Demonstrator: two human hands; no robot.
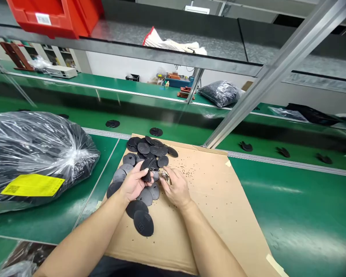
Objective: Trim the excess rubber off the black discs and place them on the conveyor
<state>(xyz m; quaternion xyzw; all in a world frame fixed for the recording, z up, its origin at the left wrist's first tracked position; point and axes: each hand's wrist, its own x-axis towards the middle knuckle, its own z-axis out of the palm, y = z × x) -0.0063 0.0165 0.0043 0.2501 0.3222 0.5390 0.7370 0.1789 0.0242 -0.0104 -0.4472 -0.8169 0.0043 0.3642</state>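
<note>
My left hand grips a curved black plastic piece between thumb and fingers, above a pile of black pieces. Close on its right, my right hand is closed around a small shiny metal tool. Most of that tool is hidden by the fingers, so its exact kind is unclear. Beneath and around both hands, several flat black oval discs overlap on a cardboard sheet. Tiny black bits are scattered over the cardboard to the right of the pile.
A large clear bag of black parts with a yellow label lies at left. Beyond the cardboard runs a green conveyor belt carrying spaced black pieces. A slanted metal post rises at right. Overhead, a shelf holds a red bin and white gloves.
</note>
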